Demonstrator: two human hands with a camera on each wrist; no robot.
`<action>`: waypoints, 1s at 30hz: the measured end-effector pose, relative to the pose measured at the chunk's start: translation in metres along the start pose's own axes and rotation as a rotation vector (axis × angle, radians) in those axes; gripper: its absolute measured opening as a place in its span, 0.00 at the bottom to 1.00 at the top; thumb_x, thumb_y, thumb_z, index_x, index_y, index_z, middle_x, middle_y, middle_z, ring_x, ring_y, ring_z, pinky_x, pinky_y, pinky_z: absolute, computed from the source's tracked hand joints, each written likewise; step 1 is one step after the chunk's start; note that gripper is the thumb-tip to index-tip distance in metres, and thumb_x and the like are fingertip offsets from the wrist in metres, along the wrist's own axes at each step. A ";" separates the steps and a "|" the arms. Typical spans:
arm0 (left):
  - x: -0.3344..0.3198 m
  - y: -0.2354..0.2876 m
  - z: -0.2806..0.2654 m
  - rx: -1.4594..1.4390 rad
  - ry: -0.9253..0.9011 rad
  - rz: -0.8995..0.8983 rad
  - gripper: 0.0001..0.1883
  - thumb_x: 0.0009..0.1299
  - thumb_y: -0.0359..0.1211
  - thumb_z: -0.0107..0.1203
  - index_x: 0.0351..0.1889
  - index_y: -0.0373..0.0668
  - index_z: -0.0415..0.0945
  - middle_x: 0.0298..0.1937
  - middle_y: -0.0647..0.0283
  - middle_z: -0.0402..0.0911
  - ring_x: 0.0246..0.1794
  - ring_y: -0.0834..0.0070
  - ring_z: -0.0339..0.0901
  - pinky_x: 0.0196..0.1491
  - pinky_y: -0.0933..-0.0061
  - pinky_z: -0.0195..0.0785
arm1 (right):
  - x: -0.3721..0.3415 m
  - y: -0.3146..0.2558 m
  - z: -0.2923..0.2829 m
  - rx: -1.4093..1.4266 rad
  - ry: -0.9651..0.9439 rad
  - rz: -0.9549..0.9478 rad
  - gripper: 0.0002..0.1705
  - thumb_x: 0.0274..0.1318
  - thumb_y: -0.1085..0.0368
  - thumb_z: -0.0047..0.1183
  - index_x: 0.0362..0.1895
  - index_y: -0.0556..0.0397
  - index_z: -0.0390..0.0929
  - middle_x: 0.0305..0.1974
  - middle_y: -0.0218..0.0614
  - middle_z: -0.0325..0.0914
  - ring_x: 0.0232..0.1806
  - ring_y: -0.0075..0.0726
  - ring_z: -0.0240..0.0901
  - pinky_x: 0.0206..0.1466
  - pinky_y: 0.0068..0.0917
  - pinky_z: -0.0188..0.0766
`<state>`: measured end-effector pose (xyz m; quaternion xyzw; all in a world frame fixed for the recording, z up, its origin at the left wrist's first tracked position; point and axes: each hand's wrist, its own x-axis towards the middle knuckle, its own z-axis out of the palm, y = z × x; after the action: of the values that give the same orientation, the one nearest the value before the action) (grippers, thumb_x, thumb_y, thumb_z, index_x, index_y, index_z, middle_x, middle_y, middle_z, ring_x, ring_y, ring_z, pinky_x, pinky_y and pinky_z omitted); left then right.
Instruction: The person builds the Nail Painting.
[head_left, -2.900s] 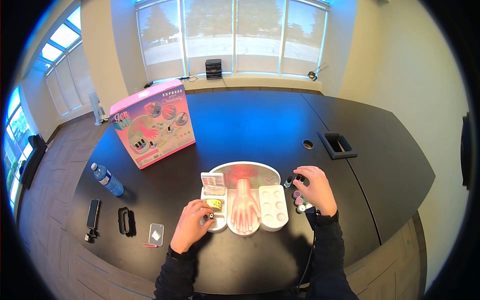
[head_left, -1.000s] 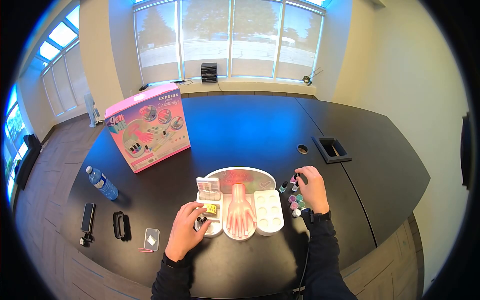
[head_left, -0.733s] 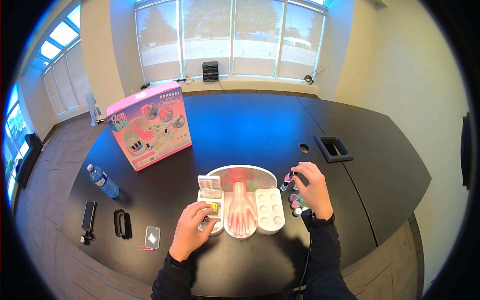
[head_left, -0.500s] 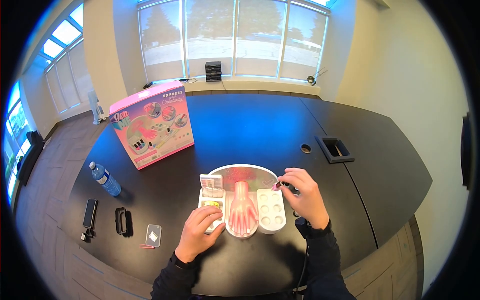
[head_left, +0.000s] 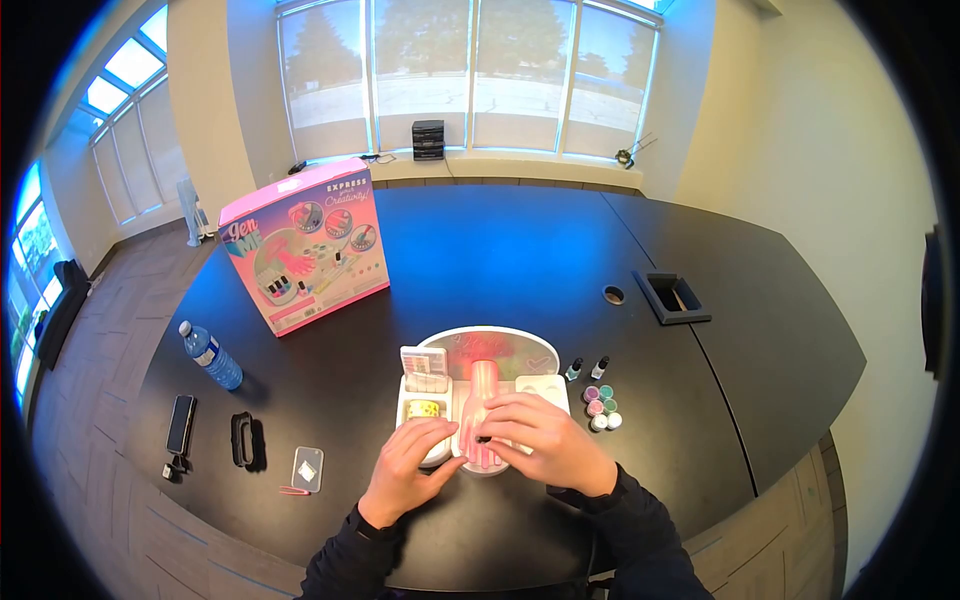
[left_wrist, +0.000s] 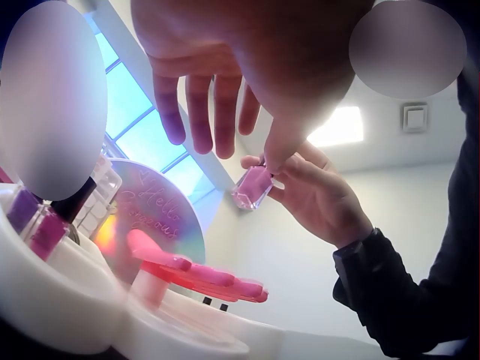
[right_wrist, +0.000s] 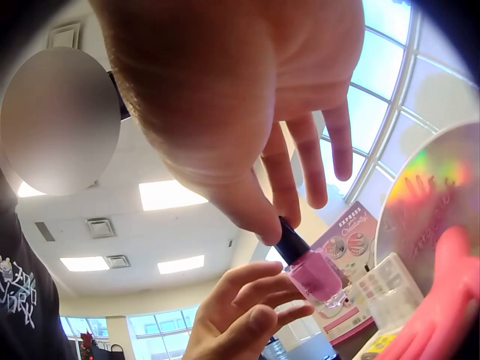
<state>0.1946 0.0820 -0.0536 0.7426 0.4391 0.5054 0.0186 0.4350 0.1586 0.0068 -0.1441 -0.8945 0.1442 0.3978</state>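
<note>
Over the pink model hand [head_left: 484,385] [right_wrist: 442,315], my right hand [head_left: 548,442] [left_wrist: 319,195] pinches the black cap of a pink polish bottle [left_wrist: 253,187] [right_wrist: 316,276] between thumb and fingers. My left hand [head_left: 408,465] [left_wrist: 247,67] [right_wrist: 236,315] is close to the bottle with its fingers spread; whether it touches the glass I cannot tell. Purple and magenta bottles [left_wrist: 49,232] stand in the tray's left compartment in the left wrist view. The white tray [head_left: 541,382] carries a yellow patterned roll [head_left: 423,408] and a clear nail case [head_left: 424,362].
Two polish bottles [head_left: 599,368] and several small jars [head_left: 603,405] stand right of the tray. Farther left are a pink box [head_left: 305,250], a water bottle [head_left: 210,356], a phone [head_left: 181,426], a black band [head_left: 242,440] and a small clear case [head_left: 308,469].
My right hand picked up the pink bottle from the group at the right and carried it left over the model hand. My left hand let go of the small bottle in the left compartment and moved right.
</note>
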 end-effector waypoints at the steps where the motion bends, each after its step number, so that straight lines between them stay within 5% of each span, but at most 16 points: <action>1: 0.000 0.001 0.000 0.001 0.000 -0.001 0.23 0.63 0.29 0.81 0.56 0.40 0.87 0.54 0.55 0.90 0.56 0.54 0.88 0.60 0.55 0.82 | 0.000 -0.001 0.004 0.025 -0.016 -0.017 0.16 0.59 0.71 0.73 0.52 0.53 0.89 0.52 0.37 0.88 0.62 0.48 0.84 0.64 0.46 0.82; 4: 0.000 0.003 0.001 -0.064 -0.020 -0.020 0.30 0.57 0.27 0.84 0.59 0.40 0.86 0.56 0.56 0.91 0.58 0.55 0.89 0.63 0.56 0.82 | 0.001 -0.004 0.013 0.041 -0.035 -0.041 0.17 0.58 0.72 0.74 0.52 0.54 0.90 0.51 0.36 0.89 0.61 0.47 0.84 0.64 0.46 0.83; 15: -0.002 -0.001 -0.001 -0.059 -0.052 -0.030 0.23 0.63 0.27 0.80 0.57 0.41 0.88 0.55 0.57 0.91 0.57 0.57 0.88 0.60 0.57 0.82 | -0.004 -0.001 0.028 -0.001 -0.059 -0.051 0.17 0.59 0.70 0.75 0.52 0.54 0.90 0.50 0.36 0.90 0.61 0.47 0.86 0.63 0.45 0.84; 30: -0.005 -0.027 -0.010 0.119 -0.139 -0.205 0.15 0.66 0.31 0.77 0.50 0.44 0.89 0.51 0.58 0.91 0.66 0.55 0.83 0.69 0.51 0.73 | -0.012 0.044 -0.056 -0.249 0.146 0.271 0.11 0.61 0.70 0.71 0.47 0.53 0.90 0.51 0.39 0.89 0.57 0.50 0.85 0.61 0.43 0.83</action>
<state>0.1692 0.0907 -0.0650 0.7269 0.5396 0.4210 0.0566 0.4912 0.2026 0.0178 -0.3213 -0.8467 0.0737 0.4176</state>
